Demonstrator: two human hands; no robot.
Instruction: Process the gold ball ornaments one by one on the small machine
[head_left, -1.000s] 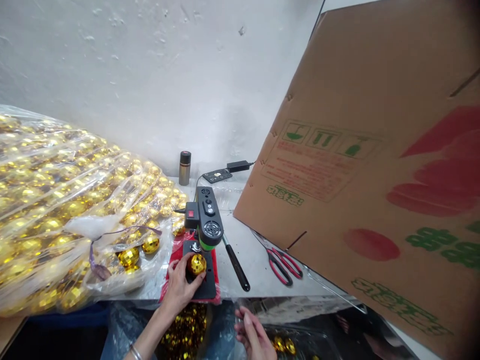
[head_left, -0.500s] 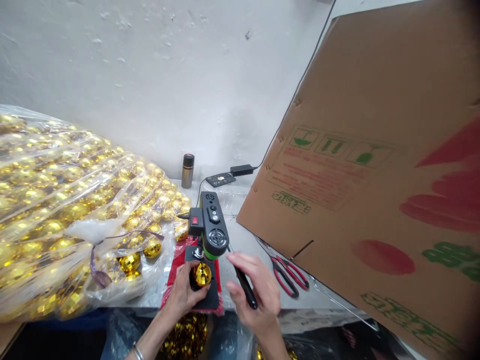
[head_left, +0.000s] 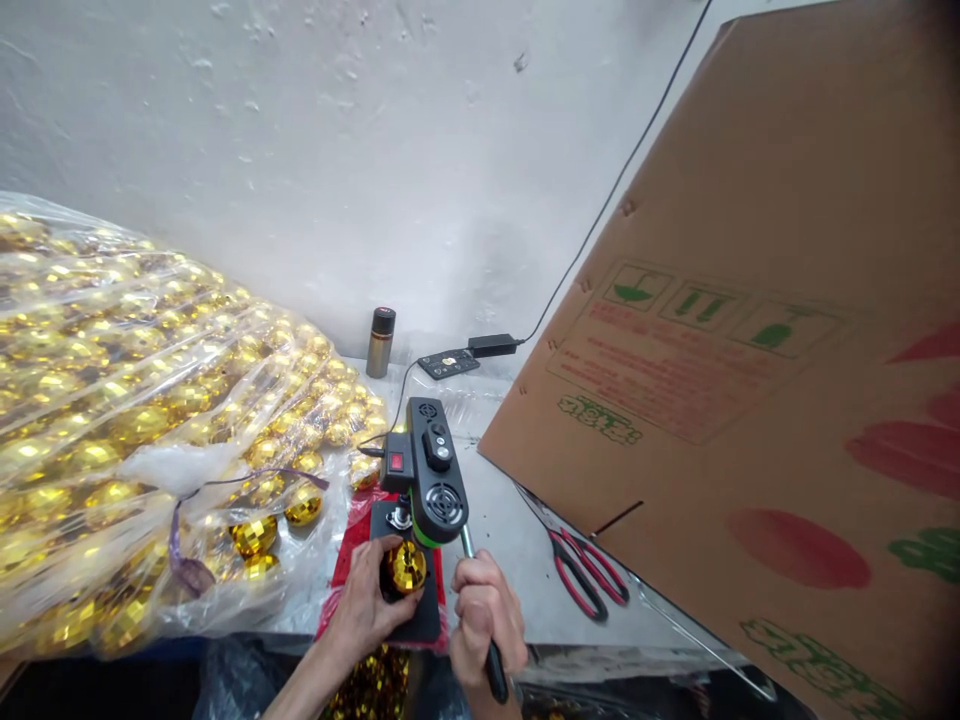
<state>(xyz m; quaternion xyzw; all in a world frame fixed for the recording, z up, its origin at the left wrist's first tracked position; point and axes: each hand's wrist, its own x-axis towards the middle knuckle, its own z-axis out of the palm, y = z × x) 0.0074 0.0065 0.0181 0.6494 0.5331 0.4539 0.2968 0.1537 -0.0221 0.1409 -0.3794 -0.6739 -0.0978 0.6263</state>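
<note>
I log left hand (head_left: pixel 369 598) clamped on the ball (head_left: pixel 409 567); right hand (head_left: pixel 484 615) grips the lever (head_left: pixel 496 674), slanting just right of it.

Left fingers (head_left: pixel 379 551) hold a gold ball (head_left: pixel 409 568); right fingers (head_left: pixel 480 573) grip a black handle (head_left: pixel 496 674)

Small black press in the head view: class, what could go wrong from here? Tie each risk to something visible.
1. The left hand grips the gold ball close to the head of the black press, so it might get pinched if the right hand pulls the lever.
2. The ball is round and smooth-looking, so it could slip off-centre over the base plate.
</note>
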